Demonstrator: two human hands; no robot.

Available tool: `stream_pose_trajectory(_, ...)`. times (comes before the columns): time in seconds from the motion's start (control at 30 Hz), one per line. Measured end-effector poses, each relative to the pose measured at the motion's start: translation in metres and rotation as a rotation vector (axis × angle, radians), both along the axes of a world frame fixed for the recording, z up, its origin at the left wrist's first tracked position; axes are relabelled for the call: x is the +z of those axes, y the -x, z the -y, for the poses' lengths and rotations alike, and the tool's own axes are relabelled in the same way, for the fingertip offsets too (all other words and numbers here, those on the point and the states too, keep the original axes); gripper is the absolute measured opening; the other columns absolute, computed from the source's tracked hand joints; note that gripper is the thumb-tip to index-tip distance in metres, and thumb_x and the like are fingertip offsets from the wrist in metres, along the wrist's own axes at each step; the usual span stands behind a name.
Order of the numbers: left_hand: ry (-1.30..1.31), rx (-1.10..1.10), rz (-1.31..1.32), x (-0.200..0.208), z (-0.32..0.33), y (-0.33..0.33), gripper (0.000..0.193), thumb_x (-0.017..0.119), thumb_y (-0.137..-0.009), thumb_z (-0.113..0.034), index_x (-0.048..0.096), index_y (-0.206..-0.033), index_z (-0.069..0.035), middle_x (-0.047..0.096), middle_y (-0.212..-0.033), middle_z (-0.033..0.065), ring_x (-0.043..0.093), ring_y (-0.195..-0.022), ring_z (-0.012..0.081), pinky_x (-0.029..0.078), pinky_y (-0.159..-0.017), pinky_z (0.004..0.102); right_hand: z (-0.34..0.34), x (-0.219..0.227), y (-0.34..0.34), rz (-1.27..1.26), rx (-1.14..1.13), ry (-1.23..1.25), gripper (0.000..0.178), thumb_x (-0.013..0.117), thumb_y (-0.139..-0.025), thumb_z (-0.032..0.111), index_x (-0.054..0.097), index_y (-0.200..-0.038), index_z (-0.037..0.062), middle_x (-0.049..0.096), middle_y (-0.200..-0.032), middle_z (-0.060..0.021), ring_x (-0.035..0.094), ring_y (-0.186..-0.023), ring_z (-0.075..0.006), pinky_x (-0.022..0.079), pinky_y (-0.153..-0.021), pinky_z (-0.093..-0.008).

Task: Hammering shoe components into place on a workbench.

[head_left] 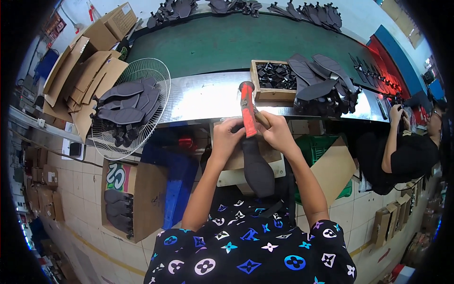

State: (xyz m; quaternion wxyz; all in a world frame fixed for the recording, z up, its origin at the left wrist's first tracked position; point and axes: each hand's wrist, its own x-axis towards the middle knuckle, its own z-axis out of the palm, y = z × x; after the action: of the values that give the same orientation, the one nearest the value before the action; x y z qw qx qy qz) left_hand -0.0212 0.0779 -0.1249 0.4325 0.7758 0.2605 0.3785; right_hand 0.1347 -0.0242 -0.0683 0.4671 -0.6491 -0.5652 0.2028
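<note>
In front of me, a dark grey shoe sole (258, 171) points its broad end toward my body. My left hand (229, 138) is closed on its narrow far end, where the fingertips are partly hidden. My right hand (277, 133) is wrapped round the wooden handle of a hammer (247, 102) with a worn red head. The hammer head hangs over the sole's narrow end and covers part of it. Beneath the sole is a pale work stand (227, 177), mostly hidden by my hands and the sole.
A green conveyor belt (213, 45) runs behind a metal ledge (198, 97). On the ledge are a wooden box (274, 94) of small black parts and piled soles (314, 73). Left are a wire basket (163, 109) of soles and a carton (149, 199). A co-worker (411, 151) sits right.
</note>
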Motion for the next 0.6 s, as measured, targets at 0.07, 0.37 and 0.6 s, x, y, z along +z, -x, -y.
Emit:
stream_pose_trajectory(0.07,0.008,-0.007,-0.029,0.006,0.002,0.002,0.025,0.079,-0.077,-0.004,0.074,-0.101,-0.001,0.074,-0.094,0.0157,0.072,-0.088,0.0253,0.054,-0.079,0.0342,0.001,-0.001,-0.003,0.131,0.013,0.085,0.02,0.065,-0.08,-0.001,0.068,-0.1,0.0022,0.07,-0.09,-0.0178,0.067,-0.082,-0.0367,0.052,-0.071,-0.0376)
stream_pose_trajectory(0.37,0.013,-0.094,-0.03,0.012,-0.006,0.002,0.027,0.08,-0.078,-0.007,0.071,-0.101,0.003,0.074,-0.088,0.0123,0.071,-0.076,0.0177,0.054,-0.067,0.0304,0.006,-0.006,0.0,0.373,0.009,-0.128,0.026,0.069,-0.083,0.0,0.065,-0.109,0.0,0.071,-0.104,-0.0145,0.071,-0.088,-0.0285,0.055,-0.078,-0.0342)
stream_pose_trajectory(0.6,0.168,-0.181,0.061,-0.011,-0.014,0.003,0.026,0.078,-0.082,-0.008,0.075,-0.107,0.0,0.076,-0.099,0.0067,0.067,-0.086,0.0107,0.053,-0.078,0.0251,0.061,0.041,0.025,-0.346,-0.24,-0.016,0.025,0.065,-0.096,0.013,0.057,-0.116,-0.0006,0.063,-0.078,-0.0122,0.061,-0.066,-0.0174,0.049,-0.063,-0.0325)
